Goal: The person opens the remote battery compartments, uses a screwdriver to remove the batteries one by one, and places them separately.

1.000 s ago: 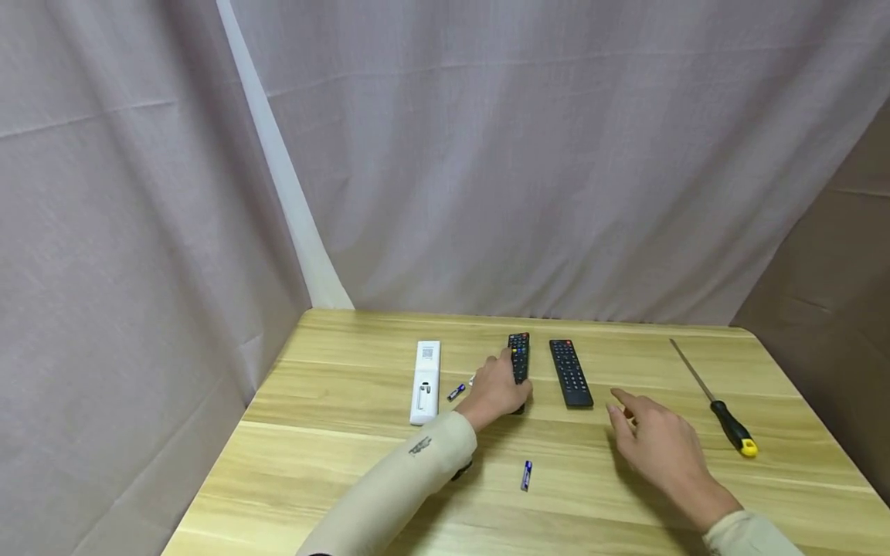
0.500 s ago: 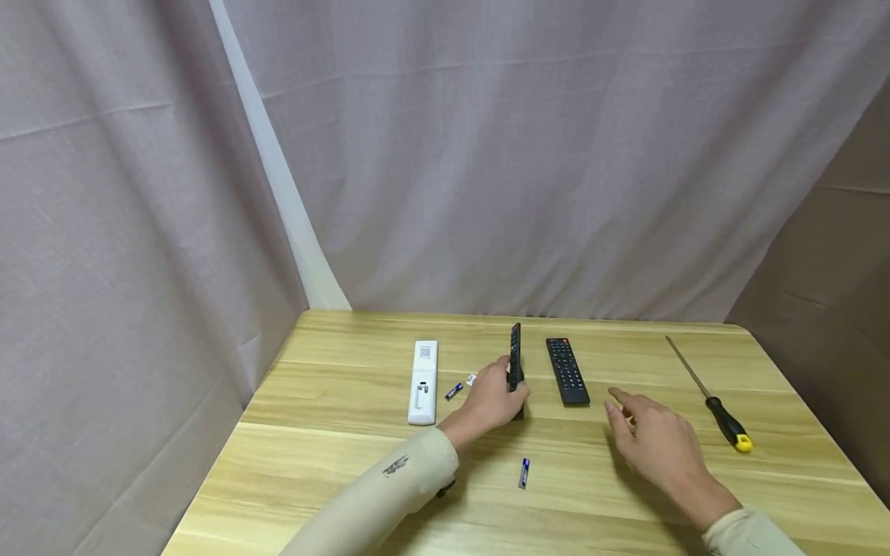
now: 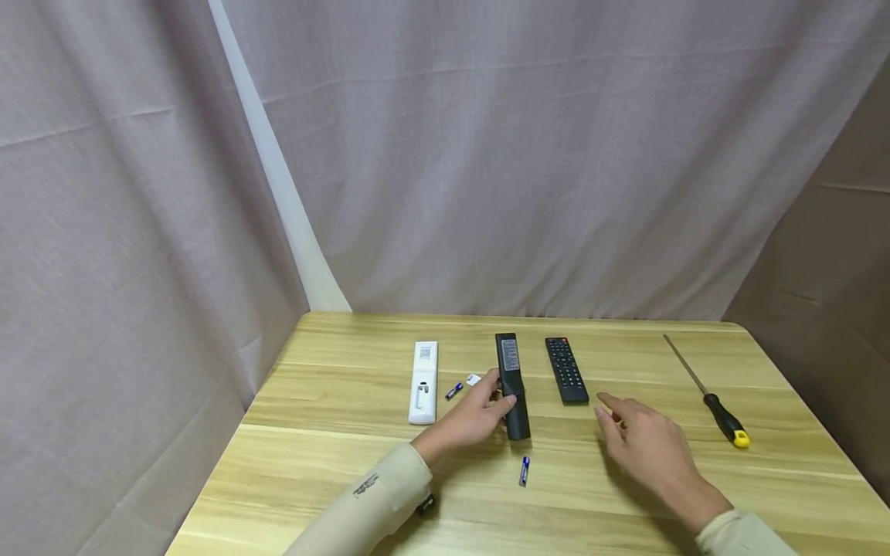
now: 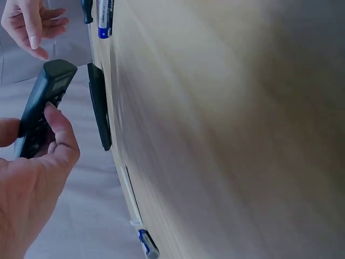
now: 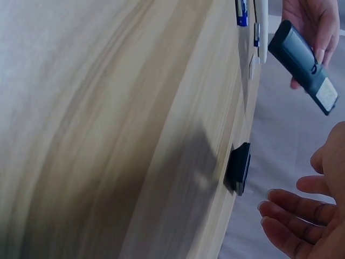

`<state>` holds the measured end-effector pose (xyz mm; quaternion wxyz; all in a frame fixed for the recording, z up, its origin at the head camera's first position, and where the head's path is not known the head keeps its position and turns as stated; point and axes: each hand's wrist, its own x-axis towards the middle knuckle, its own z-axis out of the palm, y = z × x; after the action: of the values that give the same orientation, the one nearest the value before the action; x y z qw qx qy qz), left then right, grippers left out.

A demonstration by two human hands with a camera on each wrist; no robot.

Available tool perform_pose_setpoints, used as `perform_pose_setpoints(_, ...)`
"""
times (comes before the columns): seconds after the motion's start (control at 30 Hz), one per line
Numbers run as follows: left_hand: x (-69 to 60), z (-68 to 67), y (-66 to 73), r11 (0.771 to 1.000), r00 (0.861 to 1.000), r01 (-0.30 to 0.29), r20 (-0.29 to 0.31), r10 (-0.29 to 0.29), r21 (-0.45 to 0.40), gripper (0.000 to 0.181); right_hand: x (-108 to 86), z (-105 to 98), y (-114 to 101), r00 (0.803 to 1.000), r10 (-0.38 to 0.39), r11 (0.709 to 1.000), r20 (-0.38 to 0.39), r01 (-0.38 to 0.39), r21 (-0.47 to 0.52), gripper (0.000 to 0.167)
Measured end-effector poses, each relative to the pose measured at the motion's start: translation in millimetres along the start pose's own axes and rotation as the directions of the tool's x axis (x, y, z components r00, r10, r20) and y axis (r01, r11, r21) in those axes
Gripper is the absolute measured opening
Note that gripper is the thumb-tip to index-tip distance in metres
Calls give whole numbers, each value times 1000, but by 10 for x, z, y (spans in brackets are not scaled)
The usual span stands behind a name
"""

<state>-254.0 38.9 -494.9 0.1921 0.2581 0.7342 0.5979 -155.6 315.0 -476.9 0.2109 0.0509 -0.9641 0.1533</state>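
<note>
My left hand (image 3: 474,415) grips a black remote control (image 3: 511,382) between thumb and fingers. Its back, with a pale label, faces up in the head view; the left wrist view shows its buttons (image 4: 36,132) on the other side. The remote is off the table in both wrist views. To the right, my right hand (image 3: 648,445) hovers over the table with relaxed fingers and holds nothing. A second black remote (image 3: 567,371) lies buttons up between the two hands. Closer to me lies a blue battery (image 3: 524,471) on the wood.
A white remote (image 3: 423,382) lies back up at the left, its battery compartment uncovered. Beside it are another blue battery (image 3: 453,391) and a small white piece (image 3: 473,379). A screwdriver (image 3: 725,419) with a black and yellow handle lies at the right. Curtains (image 3: 528,193) hang behind the table (image 3: 334,463).
My left hand has picked up the black remote and turned it from buttons up to back up, drawing it slightly toward me. The right hand has shifted a little to the left.
</note>
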Motion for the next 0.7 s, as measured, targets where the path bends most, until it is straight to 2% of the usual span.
perform_pose_setpoints(0.07, -17, -20, -1, 1000, 1000, -12, -9, 11, -23, 39, 8, 11, -42, 1000, -4, 1000, 0, 4, 5, 32)
perform_pose_setpoints(0.33, -21, -102, 3, 998, 998, -54, -35, 54, -19, 45, 53, 101, -271, 998, -27, 998, 54, 24, 56, 33)
perform_pose_setpoints(0.57, -29, -148, 23, 994, 995, -95, -41, 93, -50, 44, 22, 248, -548, 984, -150, 979, 96, 135, 151, 48)
perform_pose_setpoints(0.7, -44, -164, 19, 993, 994, -105, -44, 103, -61, 44, 52, 264, -691, 972, -202, 969, 116, 181, 170, 56)
